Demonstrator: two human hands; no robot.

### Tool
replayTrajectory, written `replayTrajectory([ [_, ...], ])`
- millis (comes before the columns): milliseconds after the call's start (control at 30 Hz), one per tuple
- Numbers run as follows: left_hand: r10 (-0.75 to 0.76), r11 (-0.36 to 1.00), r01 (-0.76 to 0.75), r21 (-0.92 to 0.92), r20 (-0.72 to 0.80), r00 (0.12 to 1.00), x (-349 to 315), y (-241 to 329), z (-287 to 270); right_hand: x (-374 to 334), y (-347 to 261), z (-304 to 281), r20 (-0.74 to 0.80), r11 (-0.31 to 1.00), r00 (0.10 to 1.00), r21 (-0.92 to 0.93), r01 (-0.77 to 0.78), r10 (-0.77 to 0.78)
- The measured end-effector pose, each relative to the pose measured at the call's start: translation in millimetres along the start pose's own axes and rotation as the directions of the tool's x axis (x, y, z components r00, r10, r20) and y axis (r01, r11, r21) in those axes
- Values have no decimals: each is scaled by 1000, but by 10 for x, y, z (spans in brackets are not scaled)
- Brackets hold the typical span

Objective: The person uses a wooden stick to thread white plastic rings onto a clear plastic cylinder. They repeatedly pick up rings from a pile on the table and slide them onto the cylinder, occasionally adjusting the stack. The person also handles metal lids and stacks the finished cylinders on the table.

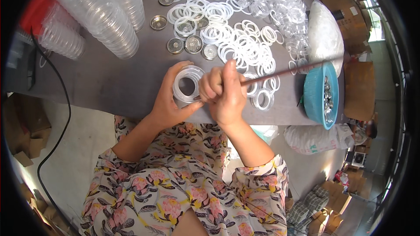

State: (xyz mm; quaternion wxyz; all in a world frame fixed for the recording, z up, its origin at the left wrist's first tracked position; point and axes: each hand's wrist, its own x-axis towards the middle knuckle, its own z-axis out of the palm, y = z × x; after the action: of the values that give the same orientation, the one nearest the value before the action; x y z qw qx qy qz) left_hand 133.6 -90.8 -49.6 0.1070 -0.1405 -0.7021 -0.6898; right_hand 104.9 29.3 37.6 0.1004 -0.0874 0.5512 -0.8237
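At the near edge of the grey table, my left hand (pixel 168 98) curls around a round clear plastic ring-shaped part (pixel 178 91) with a wide hole in its middle. My right hand (pixel 225 96) is closed in a fist, thumb up, around a thin brown stick (pixel 280 74) that sticks out far to the right. Its knuckles are against the ring's right side, and the stick's working end is hidden there. Beyond the hands lie many loose white sealing rings (pixel 214 32) and several round metal caps (pixel 193 44). A few clear rings (pixel 263 99) lie beside my right wrist.
Tall stacks of clear plastic cups (pixel 118 35) lean at the far left, near a red object (pixel 37 6). Clear ring parts (pixel 275 0) are heaped at the far right by a filled white bag (pixel 326 35). A blue basket (pixel 313 96) holds metal pieces at the right edge.
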Motion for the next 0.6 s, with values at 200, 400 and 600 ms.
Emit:
replayTrajectory([
  [200,-20,997,20,-80,6,1000,-12,6,18,271,131,235,-25,993,999,115,-39,42],
  [400,-15,994,17,-112,16,1000,-13,-25,-9,320,116,186,-78,963,980,214,-162,182],
  [600,-36,995,37,-96,18,999,-15,-28,-21,46,66,98,8,984,994,147,105,-107],
])
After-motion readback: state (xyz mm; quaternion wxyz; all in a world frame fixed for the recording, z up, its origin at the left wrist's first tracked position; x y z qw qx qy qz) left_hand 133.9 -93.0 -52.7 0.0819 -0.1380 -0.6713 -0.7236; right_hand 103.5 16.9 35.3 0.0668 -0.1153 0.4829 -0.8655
